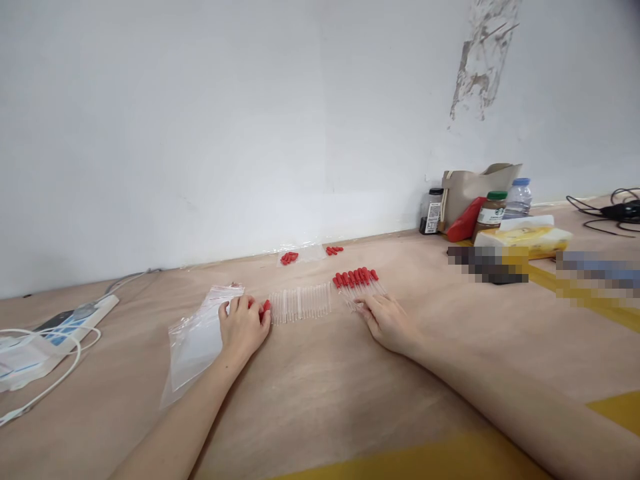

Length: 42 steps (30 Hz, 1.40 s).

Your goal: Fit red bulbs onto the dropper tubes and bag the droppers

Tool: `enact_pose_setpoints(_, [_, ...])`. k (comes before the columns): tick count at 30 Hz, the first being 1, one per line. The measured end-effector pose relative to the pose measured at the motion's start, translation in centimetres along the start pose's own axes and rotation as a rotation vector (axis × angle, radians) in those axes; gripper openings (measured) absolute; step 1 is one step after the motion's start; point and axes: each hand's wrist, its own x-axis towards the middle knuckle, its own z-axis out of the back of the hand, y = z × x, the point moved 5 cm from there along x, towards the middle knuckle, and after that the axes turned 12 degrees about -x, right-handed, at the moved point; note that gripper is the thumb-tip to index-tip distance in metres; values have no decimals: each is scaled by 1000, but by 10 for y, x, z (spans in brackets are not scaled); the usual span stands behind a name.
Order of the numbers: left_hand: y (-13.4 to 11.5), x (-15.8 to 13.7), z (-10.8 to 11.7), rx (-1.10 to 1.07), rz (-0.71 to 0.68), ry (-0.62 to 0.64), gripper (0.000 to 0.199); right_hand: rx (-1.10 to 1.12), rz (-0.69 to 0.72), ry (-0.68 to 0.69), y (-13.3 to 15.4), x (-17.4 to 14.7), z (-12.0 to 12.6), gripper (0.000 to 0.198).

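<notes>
My left hand (244, 325) rests on the edge of the clear plastic bags (195, 350), its fingers curled around red rubber bulbs (267, 306) that show between thumb and fingertips. Just right of it, several clear glass tubes (300, 303) lie side by side in a row. Beyond that row is a group of droppers with red bulbs (356, 277), bulbs pointing away from me. My right hand (386, 322) has its thumb and fingers closed at the near ends of these droppers' tubes. How many it grips is hidden.
Loose red bulbs (289, 258) lie on a clear bag near the wall, with a second small pile (334, 251) beside them. At left is a power strip (75, 330) with white cables. A tissue pack (523, 240), jars, a bottle (519, 199) and a beige bag (463, 193) stand at back right.
</notes>
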Motion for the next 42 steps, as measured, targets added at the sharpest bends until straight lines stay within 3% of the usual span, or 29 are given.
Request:
enact_pose_setpoints(4, [-4,2,8,-46,-27,-56,19,44,16,-40,-1,-2,-3,25])
enact_pose_setpoints(8, [-33,-8,22,-328,-139,-81,13,172,-14,-59,-8,-3,-8,20])
enact_pose_setpoints(12, [-73,-29,16,-682,-223,163,9,276,-6,-55,-9,-3,-8,18])
enact_pose_setpoints(14, [-83,-36,9,-767,-190,256,8,280,28,-56,-6,-4,-6,22])
enact_pose_setpoints(19, [-87,-36,0,-873,-155,344,20,218,143,-19,11,-8,-3,28])
enact_pose_setpoints(30, [-93,-32,3,-1116,28,341,17,384,47,47,27,-8,4,16])
enact_pose_setpoints(37, [-93,-34,0,-1146,39,363,19,378,94,58,33,-9,5,19])
enact_pose_setpoints(42, [-94,-35,3,-1147,-55,344,17,350,155,67,31,-8,3,21])
